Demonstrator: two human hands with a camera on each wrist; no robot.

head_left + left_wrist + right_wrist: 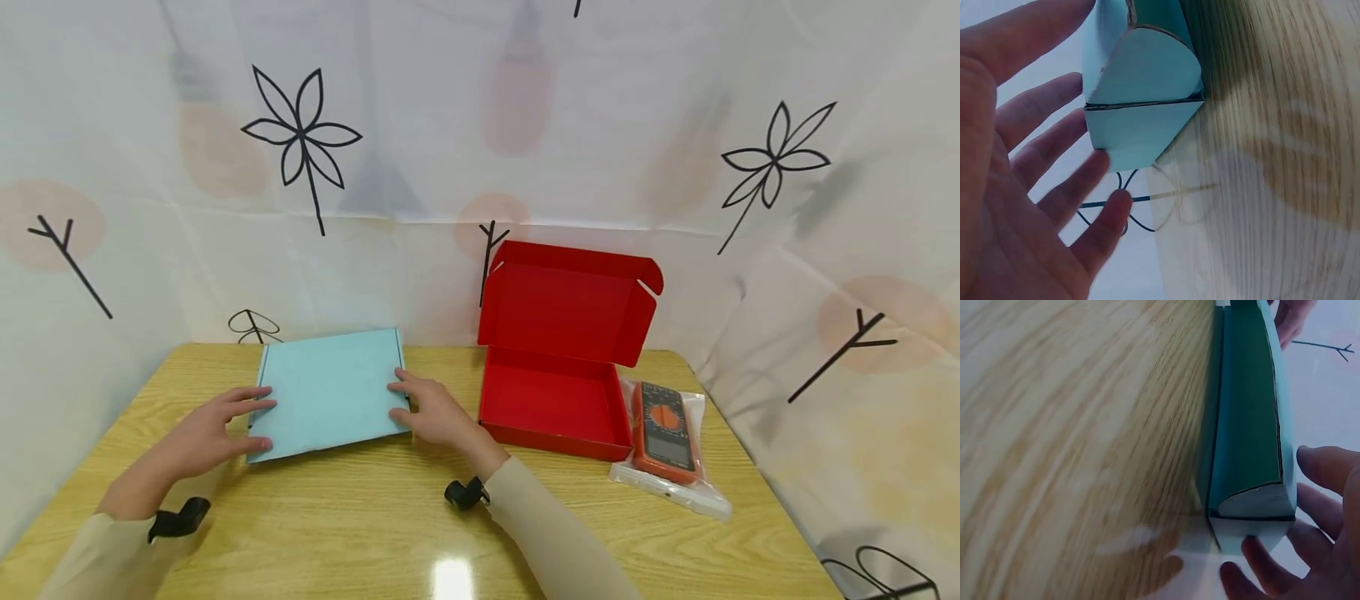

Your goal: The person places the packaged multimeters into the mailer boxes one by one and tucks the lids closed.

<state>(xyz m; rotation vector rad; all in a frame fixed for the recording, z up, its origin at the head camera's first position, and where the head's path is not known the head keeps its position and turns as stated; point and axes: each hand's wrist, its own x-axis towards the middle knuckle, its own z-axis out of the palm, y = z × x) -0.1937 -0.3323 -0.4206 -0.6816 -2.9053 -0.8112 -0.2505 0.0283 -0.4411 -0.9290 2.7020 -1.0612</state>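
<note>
A light blue cardboard box [330, 392] lies on the table with its lid lowered. Its front side stands open in the right wrist view, with the green inside [1250, 406] and a rounded corner flap [1260, 500] showing. At the box's left end is my left hand [221, 429], fingers spread; in the left wrist view its fingertips [1100, 159] lie right at the end wall [1138, 134]. My right hand [435, 408] is at the opposite end, fingers relaxed and apart, its fingertips [1257, 547] against the end wall [1235, 534].
To the right stands an open red cardboard box [555, 400], its lid [570, 308] raised toward the back. Beside it, a multimeter [665, 429] lies in a clear plastic bag [705, 496]. The wooden table [337, 533] meets a patterned cloth [420, 275] behind.
</note>
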